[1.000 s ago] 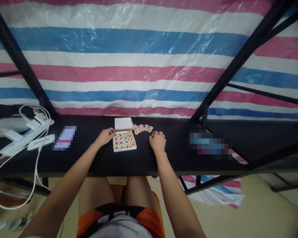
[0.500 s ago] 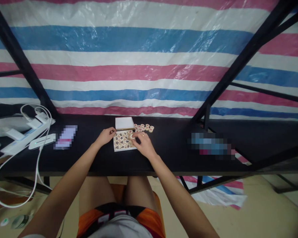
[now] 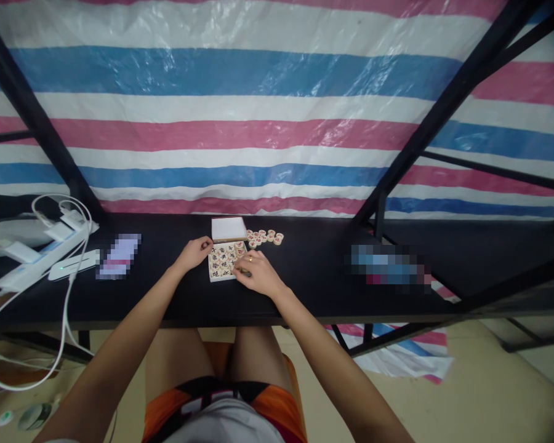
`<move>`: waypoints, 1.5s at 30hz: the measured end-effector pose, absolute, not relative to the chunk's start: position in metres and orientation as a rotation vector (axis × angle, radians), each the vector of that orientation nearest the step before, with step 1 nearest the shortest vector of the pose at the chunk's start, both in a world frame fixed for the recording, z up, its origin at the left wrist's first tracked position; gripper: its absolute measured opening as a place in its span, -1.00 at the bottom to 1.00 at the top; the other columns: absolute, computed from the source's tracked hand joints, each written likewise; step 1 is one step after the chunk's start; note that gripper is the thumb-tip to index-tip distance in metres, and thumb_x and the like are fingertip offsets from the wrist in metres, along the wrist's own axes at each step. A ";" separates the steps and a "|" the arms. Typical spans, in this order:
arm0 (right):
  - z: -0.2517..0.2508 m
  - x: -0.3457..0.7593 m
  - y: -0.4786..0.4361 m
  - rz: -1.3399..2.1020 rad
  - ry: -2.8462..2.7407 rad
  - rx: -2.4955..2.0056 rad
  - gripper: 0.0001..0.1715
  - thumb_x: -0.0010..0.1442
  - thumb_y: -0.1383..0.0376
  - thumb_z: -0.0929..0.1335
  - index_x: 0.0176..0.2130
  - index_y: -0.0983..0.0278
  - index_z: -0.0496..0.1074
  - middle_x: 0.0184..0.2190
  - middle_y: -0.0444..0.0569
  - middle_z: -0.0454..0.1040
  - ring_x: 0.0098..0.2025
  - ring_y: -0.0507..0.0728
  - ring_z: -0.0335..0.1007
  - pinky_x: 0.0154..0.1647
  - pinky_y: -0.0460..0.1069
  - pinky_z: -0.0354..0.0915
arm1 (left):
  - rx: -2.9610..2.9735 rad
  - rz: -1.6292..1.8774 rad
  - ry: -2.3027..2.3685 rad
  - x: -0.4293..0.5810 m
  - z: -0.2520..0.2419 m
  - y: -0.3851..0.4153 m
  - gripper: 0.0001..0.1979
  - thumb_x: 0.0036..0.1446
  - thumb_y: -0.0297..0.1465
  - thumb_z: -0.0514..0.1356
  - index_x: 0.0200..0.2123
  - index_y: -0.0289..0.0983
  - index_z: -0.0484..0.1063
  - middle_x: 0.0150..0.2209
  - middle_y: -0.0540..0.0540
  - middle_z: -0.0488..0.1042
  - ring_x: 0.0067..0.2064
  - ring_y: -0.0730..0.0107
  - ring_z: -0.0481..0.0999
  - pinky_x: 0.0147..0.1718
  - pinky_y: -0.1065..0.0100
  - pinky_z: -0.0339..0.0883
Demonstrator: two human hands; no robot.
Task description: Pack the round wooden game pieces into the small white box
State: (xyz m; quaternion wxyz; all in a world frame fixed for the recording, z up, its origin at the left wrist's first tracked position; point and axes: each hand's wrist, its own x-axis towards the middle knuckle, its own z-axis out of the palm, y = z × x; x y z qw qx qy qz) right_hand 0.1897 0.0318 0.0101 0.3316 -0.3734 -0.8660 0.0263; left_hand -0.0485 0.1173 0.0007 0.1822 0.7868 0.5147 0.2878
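Note:
An open white box [image 3: 222, 279] of Chinese chess pieces [image 3: 223, 257] lies on the black table, its black-marked pieces in rows and red-marked ones at the upper right. My left hand [image 3: 197, 253] rests at the box's upper left corner, fingers curled closed; whatever they hold, if anything, is hidden. Over the box's right side, my right hand [image 3: 257, 272], wearing a ring, is bent with fingertips down on a piece in the lower right part, which it mostly covers. The box lid [image 3: 229, 229] sits just behind, inside facing up. Several loose red-marked pieces [image 3: 271, 236] lie beside it.
Left on the table [image 3: 314, 289] are a white power strip [image 3: 44, 258] with cables, a slim white device [image 3: 76, 266] and a blurred-out flat item [image 3: 120, 255]. Another blurred-out item [image 3: 383, 264] lies to the right. Black metal posts [image 3: 404, 154] frame a striped sheet [image 3: 235, 135].
My right hand has moved left and toward me across the box. The red-marked piece it was touching now lies uncovered at the upper right. My left hand stays at the corner.

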 end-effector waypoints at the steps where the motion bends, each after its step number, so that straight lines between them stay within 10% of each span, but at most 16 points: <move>1: 0.010 0.190 0.032 0.071 -2.261 -0.974 -0.87 0.20 0.28 0.34 -0.37 0.24 0.46 -0.38 -0.09 0.53 -0.19 0.11 0.32 -0.15 0.00 0.09 | 2.218 0.812 1.451 -0.049 0.001 0.117 -0.77 0.11 -0.29 0.06 -0.33 -0.25 0.46 -0.51 0.02 0.43 -0.48 0.41 0.33 -0.45 0.42 0.12; 9: 0.009 0.191 0.034 0.065 -2.210 -0.984 -0.78 0.25 0.24 0.29 -0.33 0.24 0.50 -0.25 -0.04 0.53 -0.15 0.12 0.33 -0.09 0.02 0.16 | 2.213 0.796 1.470 -0.049 0.002 0.116 -0.77 0.12 -0.28 0.05 -0.32 -0.25 0.46 -0.50 0.02 0.42 -0.47 0.41 0.34 -0.43 0.42 0.12; 20: -0.016 0.227 0.068 -0.059 -1.710 -1.995 -0.45 0.29 0.23 0.20 0.23 0.28 0.23 0.28 0.16 0.13 0.27 0.35 0.01 0.16 0.20 0.10 | 2.225 0.788 1.465 -0.049 0.002 0.117 -0.77 0.12 -0.29 0.05 -0.32 -0.25 0.46 -0.49 0.01 0.43 -0.45 0.40 0.35 -0.42 0.41 0.13; 45: -0.002 0.221 0.057 -0.029 -1.805 -2.056 -0.71 0.20 0.37 0.24 -0.09 0.26 0.41 -0.10 0.08 0.42 -0.09 0.20 0.30 -0.15 0.01 0.21 | 2.216 0.788 1.472 -0.050 0.003 0.115 -0.79 0.12 -0.31 0.06 -0.32 -0.24 0.46 -0.49 0.02 0.43 -0.46 0.41 0.36 -0.43 0.41 0.13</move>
